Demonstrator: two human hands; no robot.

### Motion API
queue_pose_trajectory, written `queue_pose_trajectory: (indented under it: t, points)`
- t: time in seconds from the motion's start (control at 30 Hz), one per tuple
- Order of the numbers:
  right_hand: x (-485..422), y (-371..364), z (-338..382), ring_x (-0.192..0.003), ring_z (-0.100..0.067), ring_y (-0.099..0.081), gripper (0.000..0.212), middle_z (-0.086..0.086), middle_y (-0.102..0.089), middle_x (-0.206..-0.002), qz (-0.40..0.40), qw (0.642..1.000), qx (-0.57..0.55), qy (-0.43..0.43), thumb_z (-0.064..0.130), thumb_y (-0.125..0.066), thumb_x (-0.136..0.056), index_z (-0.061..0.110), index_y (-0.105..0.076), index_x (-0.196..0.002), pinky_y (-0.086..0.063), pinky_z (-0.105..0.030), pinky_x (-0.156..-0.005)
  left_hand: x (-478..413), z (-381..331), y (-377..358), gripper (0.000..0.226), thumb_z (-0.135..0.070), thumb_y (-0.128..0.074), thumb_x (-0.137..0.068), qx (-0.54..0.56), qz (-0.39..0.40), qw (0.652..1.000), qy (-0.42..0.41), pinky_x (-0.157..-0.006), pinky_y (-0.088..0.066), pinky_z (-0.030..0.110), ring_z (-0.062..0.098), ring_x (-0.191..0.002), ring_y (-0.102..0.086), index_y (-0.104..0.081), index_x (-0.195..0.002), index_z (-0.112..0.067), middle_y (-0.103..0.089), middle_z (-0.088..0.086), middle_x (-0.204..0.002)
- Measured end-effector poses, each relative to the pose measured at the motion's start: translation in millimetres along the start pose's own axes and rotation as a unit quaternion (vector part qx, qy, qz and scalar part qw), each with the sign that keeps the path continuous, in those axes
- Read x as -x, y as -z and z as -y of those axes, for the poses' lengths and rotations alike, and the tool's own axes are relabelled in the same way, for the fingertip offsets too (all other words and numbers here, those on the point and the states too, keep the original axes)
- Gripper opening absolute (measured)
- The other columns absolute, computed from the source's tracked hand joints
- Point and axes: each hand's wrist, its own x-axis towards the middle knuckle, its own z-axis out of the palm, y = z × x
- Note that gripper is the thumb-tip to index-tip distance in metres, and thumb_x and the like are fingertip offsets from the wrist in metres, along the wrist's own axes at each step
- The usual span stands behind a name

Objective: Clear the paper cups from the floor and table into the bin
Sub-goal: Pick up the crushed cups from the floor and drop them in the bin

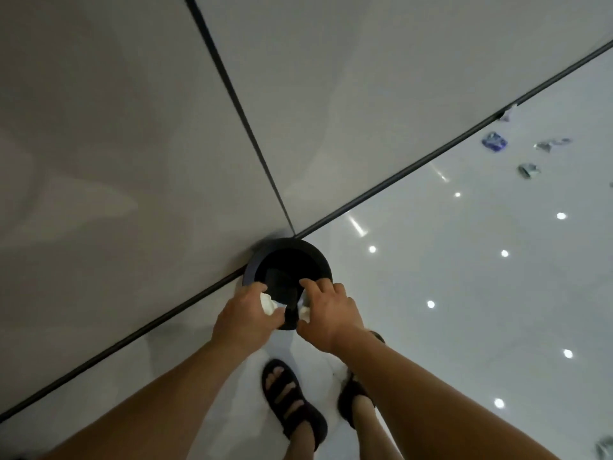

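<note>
Bin, round, black; left hand and right hand each grip crumpled white paper.

One black bin, a left hand, a right hand, two white crumpled pieces, two sandals and five crushed cups at the right edge are counted.

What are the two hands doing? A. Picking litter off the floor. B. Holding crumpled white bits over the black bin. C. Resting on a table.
B: the left hand grips a white paper wad and the right hand a second wad, both above the black bin.
</note>
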Motion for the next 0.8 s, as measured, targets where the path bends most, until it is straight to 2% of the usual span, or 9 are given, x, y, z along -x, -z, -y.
queue_pose_trajectory:
  t: [0.17, 0.27, 0.37, 0.53, 0.67, 0.73, 0.8]
  points:
    - [-71.4, -62.6, -30.1, -0.127, -0.032, -0.038, 0.083, -0.007, -0.037, -0.142, -0.008, 0.998, -0.042, -0.038, 0.042, -0.068, -0.082, 0.028, -0.021, -0.149, -0.044, -0.044, -0.099, -85.3, 28.2, -52.4, 0.071, -0.042, -0.073, -0.077, 0.049, -0.003, 0.997, 0.054, -0.087, -0.048, 0.035, 0.024, -0.109, -0.055, -0.044, -0.135, -0.014, -0.052, 0.008, -0.129]
    - [-86.8, -84.6, -38.4, -0.134, -0.032, -0.031, 0.088, -0.005, -0.027, -0.149, -0.006, 0.995, -0.099, -0.031, 0.042, -0.07, -0.081, 0.03, -0.017, -0.151, -0.041, -0.044, -0.105, -110.9, 37.8, -70.1, 0.084, -0.045, -0.072, -0.077, 0.104, 0.008, 0.99, 0.091, -0.097, -0.046, 0.04, 0.027, -0.122, -0.049, -0.031, -0.144, -0.015, -0.041, 0.009, -0.142]
    - [-80.1, -86.7, -47.1, -0.14, -0.032, -0.023, 0.089, -0.001, -0.015, -0.156, -0.015, 0.991, -0.128, -0.021, 0.047, -0.068, -0.082, 0.036, -0.013, -0.151, -0.039, -0.046, -0.108, -109.7, 38.8, -72.9, 0.087, -0.048, -0.068, -0.08, 0.107, 0.034, 0.989, 0.1, -0.101, -0.041, 0.037, 0.03, -0.131, -0.041, -0.024, -0.149, -0.017, -0.031, 0.012, -0.149]
    - [-51.1, -44.8, -55.1, -0.142, -0.029, -0.019, 0.087, 0.003, -0.01, -0.157, -0.018, 0.992, -0.122, -0.029, 0.055, -0.062, -0.082, 0.041, -0.008, -0.148, -0.038, -0.046, -0.108, -73.2, 7.2, -42.5, 0.078, -0.047, -0.066, -0.08, 0.006, 0.025, 0.999, 0.022, -0.1, -0.044, 0.041, 0.03, -0.125, -0.044, -0.032, -0.144, -0.018, -0.037, 0.013, -0.14]
    - [-24.8, 18.0, -58.7, -0.147, -0.03, -0.01, 0.089, -0.001, -0.009, -0.161, -0.025, 0.994, -0.089, -0.05, 0.061, -0.059, -0.083, 0.041, -0.005, -0.151, -0.032, -0.052, -0.11, -49.4, -48.5, -5.5, 0.08, -0.049, -0.06, -0.084, -0.053, 0.011, 0.998, -0.035, -0.103, -0.038, 0.044, 0.029, -0.134, -0.034, -0.023, -0.148, -0.02, -0.028, 0.009, -0.149]
    - [8.4, 58.5, -60.5, -0.148, -0.029, -0.004, 0.09, -0.002, -0.005, -0.162, -0.054, 0.994, -0.07, -0.067, 0.065, -0.055, -0.083, 0.041, -0.002, -0.152, -0.03, -0.055, -0.11, -21.5, -92.2, 18.7, 0.078, -0.051, -0.058, -0.083, -0.084, 0.01, 0.992, -0.094, -0.105, -0.035, 0.044, 0.028, -0.134, -0.032, -0.025, -0.147, -0.021, -0.028, 0.007, -0.148]
    - [13.6, 69.9, -60.0, -0.149, -0.028, 0.001, 0.09, -0.001, -0.002, -0.163, -0.038, 0.996, -0.044, -0.074, 0.067, -0.052, -0.084, 0.04, -0.001, -0.152, -0.028, -0.056, -0.11, -19.6, -103.9, 23.9, 0.079, -0.054, -0.057, -0.083, -0.107, 0.017, 0.989, -0.101, -0.108, -0.032, 0.044, 0.028, -0.136, -0.029, -0.024, -0.147, -0.021, -0.028, 0.006, -0.149]
